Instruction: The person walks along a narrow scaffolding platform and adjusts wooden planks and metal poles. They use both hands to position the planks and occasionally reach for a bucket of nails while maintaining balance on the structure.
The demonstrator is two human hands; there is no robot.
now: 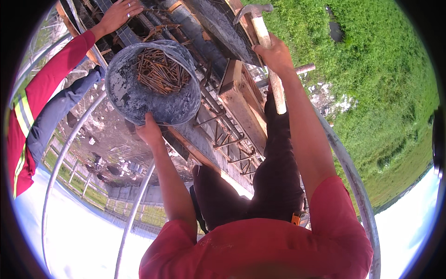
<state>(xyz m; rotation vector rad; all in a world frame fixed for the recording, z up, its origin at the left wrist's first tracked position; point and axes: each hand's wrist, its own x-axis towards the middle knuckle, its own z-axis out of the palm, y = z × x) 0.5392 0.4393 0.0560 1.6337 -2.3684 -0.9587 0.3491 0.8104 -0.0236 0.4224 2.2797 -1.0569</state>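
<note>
My left hand (149, 130) grips the near rim of a battered grey bucket (139, 100), fingers curled over the edge and holding it up in front of me. The bucket is crusted with dried cement, and a heap of rusty nails (160, 70) lies in its far half. My right hand (276, 55) is clenched around the wooden handle of a claw hammer (265, 35); the steel head sits above my fist, and the handle runs down past my wrist along the forearm. Between my two hands I see a short timber block (239, 95) resting on wooden formwork, with steel reinforcing bars (223, 135) running under it, just right of the bucket. My dark trousers (274, 176) and red sleeves fill the lower middle of the view. To my left another person stands close, in a red long sleeve with a reflective vest and blue trousers; that person's hand (120, 14), wearing a ring, lies spread flat on the formwork just beyond the bucket, not touching it. Curved metal scaffold tubes (353, 181) frame both sides, and green grass (385, 83) lies to my right.
</note>
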